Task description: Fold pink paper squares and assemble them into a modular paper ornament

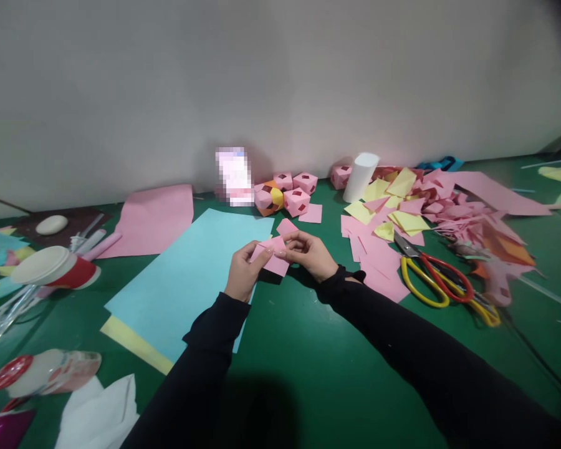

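Note:
Between my two hands is a piece of pink paper point(275, 265), partly folded, held above the green table. My left hand point(244, 269) pinches its left side with the thumb on top. The fingers of my right hand point(312, 254) are closed on its right side, and another pink flap point(286, 226) sticks up by them. I cannot tell whether that flap is part of the same piece. Just beyond my hands stand several folded pink paper shapes point(297, 201), one with orange and yellow parts, beside a flat pink square point(311, 213).
Large blue sheets point(182, 268) lie left of my hands. Rightward are loose pink and yellow papers point(378, 265), red- and yellow-handled scissors point(430, 274), a glue gun point(495, 280) and a white paper tube point(361, 176). A paper cup point(58, 268) and a bottle point(51, 372) lie left.

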`<state>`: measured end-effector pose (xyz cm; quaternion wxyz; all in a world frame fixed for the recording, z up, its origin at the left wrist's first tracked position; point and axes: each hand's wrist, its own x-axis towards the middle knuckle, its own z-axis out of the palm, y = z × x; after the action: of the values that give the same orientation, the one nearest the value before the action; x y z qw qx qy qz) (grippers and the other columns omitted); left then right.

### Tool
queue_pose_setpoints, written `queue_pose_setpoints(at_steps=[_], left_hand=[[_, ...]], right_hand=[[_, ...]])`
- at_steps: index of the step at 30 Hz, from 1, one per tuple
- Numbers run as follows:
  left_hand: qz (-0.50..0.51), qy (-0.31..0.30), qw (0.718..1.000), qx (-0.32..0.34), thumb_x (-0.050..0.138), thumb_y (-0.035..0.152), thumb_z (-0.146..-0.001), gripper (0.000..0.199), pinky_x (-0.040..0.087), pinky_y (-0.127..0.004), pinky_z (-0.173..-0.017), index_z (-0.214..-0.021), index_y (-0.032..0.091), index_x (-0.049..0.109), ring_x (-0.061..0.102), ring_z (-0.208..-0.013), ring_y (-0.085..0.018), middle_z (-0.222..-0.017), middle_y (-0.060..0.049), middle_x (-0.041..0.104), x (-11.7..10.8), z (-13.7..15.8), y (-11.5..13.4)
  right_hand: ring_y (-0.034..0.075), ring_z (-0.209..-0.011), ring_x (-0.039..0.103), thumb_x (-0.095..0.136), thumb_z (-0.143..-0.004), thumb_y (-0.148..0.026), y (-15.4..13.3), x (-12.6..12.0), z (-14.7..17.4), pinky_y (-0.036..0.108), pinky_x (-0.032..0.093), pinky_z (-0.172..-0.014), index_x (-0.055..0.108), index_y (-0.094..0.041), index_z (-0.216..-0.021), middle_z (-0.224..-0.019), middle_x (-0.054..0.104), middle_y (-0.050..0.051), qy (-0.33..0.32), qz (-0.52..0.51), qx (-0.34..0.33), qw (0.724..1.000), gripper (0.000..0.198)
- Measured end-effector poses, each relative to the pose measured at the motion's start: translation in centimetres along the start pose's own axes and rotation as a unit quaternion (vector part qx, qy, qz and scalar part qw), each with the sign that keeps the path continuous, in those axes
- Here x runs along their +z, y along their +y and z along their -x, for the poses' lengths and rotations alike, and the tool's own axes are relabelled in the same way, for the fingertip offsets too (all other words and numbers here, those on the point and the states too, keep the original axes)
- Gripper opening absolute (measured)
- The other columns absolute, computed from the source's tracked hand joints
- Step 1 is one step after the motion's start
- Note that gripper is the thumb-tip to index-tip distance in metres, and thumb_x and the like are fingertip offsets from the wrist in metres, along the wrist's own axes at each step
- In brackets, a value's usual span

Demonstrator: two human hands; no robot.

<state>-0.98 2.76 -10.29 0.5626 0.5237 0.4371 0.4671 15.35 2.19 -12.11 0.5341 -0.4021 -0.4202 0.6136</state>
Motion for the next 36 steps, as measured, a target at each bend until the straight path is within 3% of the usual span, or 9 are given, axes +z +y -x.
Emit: queue_pose_setpoints(at_steps=[17,24,36], left_hand=[[-0.034,0.016,0.999,-0.019,0.076,0.043,-0.070,0.031,0.036,-0.022,-0.052,-0.068,0.014,0.065,0.045,-0.055,-0.010,-0.058,0.003,0.051,-0.16,0.00,-0.25],[-0.088,0.013,0.996,-0.002,0.074,0.045,-0.071,0.032,0.038,-0.023,-0.054,-0.072,0.013,0.069,0.047,-0.057,-0.011,-0.061,0.001,0.056,0.10,0.27,0.28],[-0.115,0.001,0.993,0.002,0.073,0.045,-0.072,0.032,0.035,-0.022,-0.051,-0.066,0.014,0.064,0.044,-0.055,-0.011,-0.057,0.003,0.051,0.16,0.35,0.41]], right_hand=[[0.012,-0.061,0.060,0.088,-0.055,-0.036,-0.25,0.02,0.11,0.029,0.052,-0.064,0.064,-0.019,-0.090,-0.066,0.065,-0.003,-0.019,0.031,-0.019,0.999,0.045],[0.011,-0.060,0.051,0.072,-0.075,-0.050,-0.73,0.13,0.35,0.028,0.044,-0.061,0.071,-0.017,-0.078,-0.063,0.059,-0.001,-0.005,0.072,-0.062,0.996,0.033],[0.011,-0.058,0.050,0.075,-0.071,-0.048,-0.60,0.07,0.27,0.028,0.043,-0.059,0.067,-0.017,-0.070,-0.060,0.057,-0.002,0.011,0.064,-0.062,0.996,0.032]])
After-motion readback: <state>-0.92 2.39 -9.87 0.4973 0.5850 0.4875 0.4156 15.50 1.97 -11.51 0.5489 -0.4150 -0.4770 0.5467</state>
